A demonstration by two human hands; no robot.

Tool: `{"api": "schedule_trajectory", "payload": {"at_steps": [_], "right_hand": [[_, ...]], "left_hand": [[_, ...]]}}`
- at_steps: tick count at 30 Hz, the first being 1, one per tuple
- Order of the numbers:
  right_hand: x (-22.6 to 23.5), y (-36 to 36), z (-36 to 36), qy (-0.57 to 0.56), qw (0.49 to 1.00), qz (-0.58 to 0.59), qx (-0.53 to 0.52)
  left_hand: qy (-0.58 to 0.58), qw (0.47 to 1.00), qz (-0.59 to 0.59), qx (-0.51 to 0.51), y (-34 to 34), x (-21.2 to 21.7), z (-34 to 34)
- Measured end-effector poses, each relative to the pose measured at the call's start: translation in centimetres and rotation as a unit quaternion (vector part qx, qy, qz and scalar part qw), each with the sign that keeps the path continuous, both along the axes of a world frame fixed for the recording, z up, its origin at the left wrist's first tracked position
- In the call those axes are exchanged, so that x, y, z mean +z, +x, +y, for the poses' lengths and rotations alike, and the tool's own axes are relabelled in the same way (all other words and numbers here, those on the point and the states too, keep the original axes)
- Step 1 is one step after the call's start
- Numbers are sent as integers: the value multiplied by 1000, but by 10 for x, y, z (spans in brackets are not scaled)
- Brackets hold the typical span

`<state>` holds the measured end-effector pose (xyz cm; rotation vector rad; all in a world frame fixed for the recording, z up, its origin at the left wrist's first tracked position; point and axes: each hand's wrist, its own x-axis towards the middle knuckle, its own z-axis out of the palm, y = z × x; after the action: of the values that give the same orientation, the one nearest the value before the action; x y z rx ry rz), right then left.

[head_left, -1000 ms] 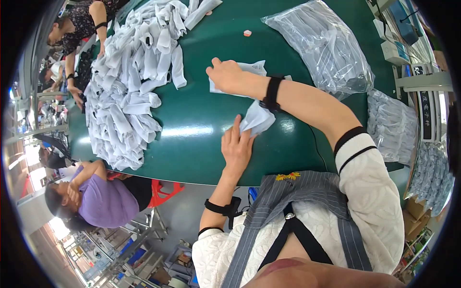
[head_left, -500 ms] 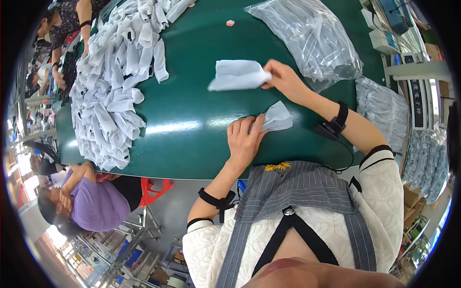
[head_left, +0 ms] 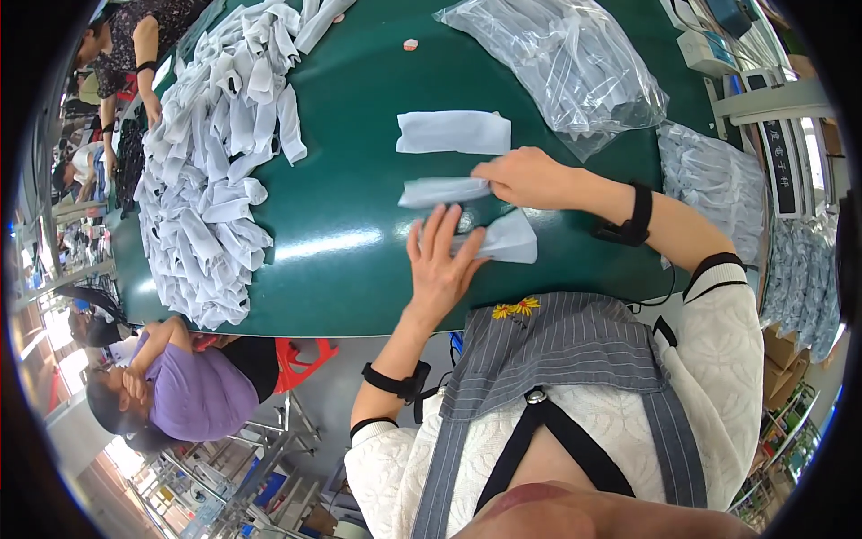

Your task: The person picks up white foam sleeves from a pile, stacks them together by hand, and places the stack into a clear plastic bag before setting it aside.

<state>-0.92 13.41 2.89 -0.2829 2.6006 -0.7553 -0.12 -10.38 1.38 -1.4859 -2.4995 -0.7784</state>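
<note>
My right hand (head_left: 532, 178) pinches the right end of a thin pale grey fabric piece (head_left: 438, 192), narrow and slightly blurred, just over the table. My left hand (head_left: 437, 265) has its fingers spread, the fingertips beside that piece. Under its thumb side lies another pale grey fabric piece (head_left: 509, 239), widening toward the right and partly covered by the hand. Farther off, a similar fabric piece (head_left: 453, 133) lies flat as a neat rectangle. Whether these are sleeves or socks I cannot tell.
The green table (head_left: 350, 180) bears a large heap of similar pieces (head_left: 211, 171) at left. A clear plastic bag (head_left: 575, 72) full of them lies far right, with more packed bundles (head_left: 714, 184) beyond. A person in purple (head_left: 202, 391) sits at left; another person's arm (head_left: 146, 67) reaches in.
The fabric piece my right hand held now lies flat on the table. That hand has come nearer and pinches another piece. My left hand's fingers have spread.
</note>
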Motion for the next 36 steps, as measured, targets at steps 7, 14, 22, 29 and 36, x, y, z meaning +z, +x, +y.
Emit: {"api": "schedule_trajectory", "payload": {"at_steps": [7, 14, 22, 29, 36], "right_hand": [[3, -1, 13, 7, 971, 237, -21], [-24, -34, 3, 88, 949, 296, -66], [1, -67, 0, -143, 967, -68, 197], [0, -231, -127, -294, 912, -222, -182], [-65, -236, -174, -94, 972, 72, -202]], "left_hand": [[-30, 999, -19, -8, -20, -13, 6], [-40, 996, -65, 38, -10, -10, 10], [-27, 998, -43, 43, -25, -4, -12], [18, 998, -49, 29, -15, -20, 10], [1, 997, -69, 23, -10, -26, 4]]}}
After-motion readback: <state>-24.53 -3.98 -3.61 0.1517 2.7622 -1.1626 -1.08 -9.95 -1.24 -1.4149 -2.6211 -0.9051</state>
